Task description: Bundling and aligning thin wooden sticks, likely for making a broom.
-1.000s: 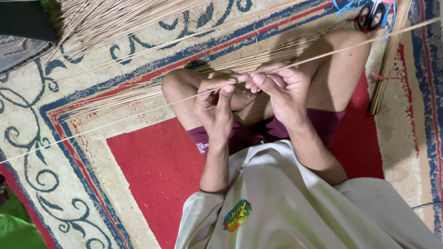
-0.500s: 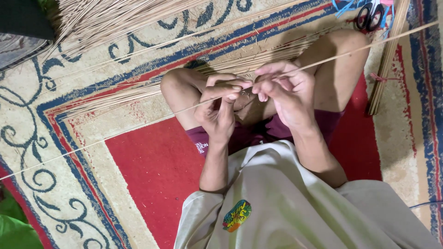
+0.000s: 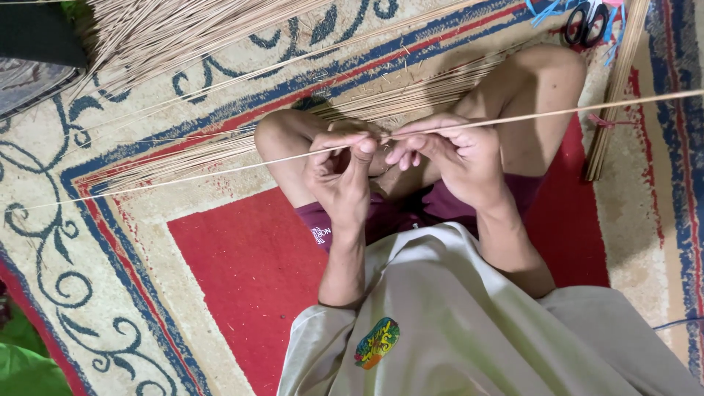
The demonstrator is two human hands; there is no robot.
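Floor: patterned rug [image 3: 110, 242], red centre, blue and cream scrollwork border; seated cross-legged on it, bare knees up, cream shirt [image 3: 469, 330] in the foreground.

Stick: one long thin pale stick [image 3: 220, 166], stretched nearly level across the lap from far left to the right edge; held just above the knees, passing through both hands.

Left hand: left hand [image 3: 341, 172] curled, thumb and forefinger pressed together on the stick, pinching it; other fingers folded in.

Right hand: right hand [image 3: 451, 150] just beside the left, almost touching; fingertips pinching the same stick, remaining fingers loosely fanned below.

Change: hands drawn closer together than a second ago; left thumb now up and bent over the stick rather than lying flat; likely a shift of grip along the stick, as if stripping or cleaning it; cannot tell more.

Versus earlier frame: stick at much the same slant; legs and rug unmoved; right-hand fingers more spread then, more gathered now.

Under the hands: loose bundle [image 3: 411, 92] of like sticks lying across the legs and out onto the rug to the left.

Top left: thick sheaf [image 3: 161, 33] of sticks, fanned, well apart from the hands.

Right: tied bundle [image 3: 612, 95] standing along the rug's edge, pink tie on it.

Top right: scissors [image 3: 587, 26], black handles, near blue scraps.
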